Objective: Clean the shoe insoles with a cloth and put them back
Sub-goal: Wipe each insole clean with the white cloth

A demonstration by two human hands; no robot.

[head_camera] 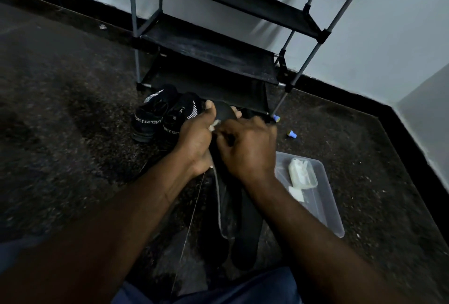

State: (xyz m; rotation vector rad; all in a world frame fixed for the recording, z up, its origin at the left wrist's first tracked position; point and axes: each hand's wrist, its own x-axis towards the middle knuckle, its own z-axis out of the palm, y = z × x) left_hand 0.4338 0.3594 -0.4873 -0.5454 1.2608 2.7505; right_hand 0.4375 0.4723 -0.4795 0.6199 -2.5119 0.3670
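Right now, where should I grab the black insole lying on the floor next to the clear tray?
Probably grab the insole at its rounded near end, coming from the person's side. It lies flat and thin, so pinch its edge. Its far end is hidden behind the right hand, and the tray crowds its right side.

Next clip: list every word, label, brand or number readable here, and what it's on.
"ORTSPORT": heel band of the outer black shoe, its start curving out of sight.
"ORTSP": same band on the inner black shoe, rest hidden behind the left hand.
Small white letters on the inner shoe's collar: too blurred to read.
Nothing else bears legible text.
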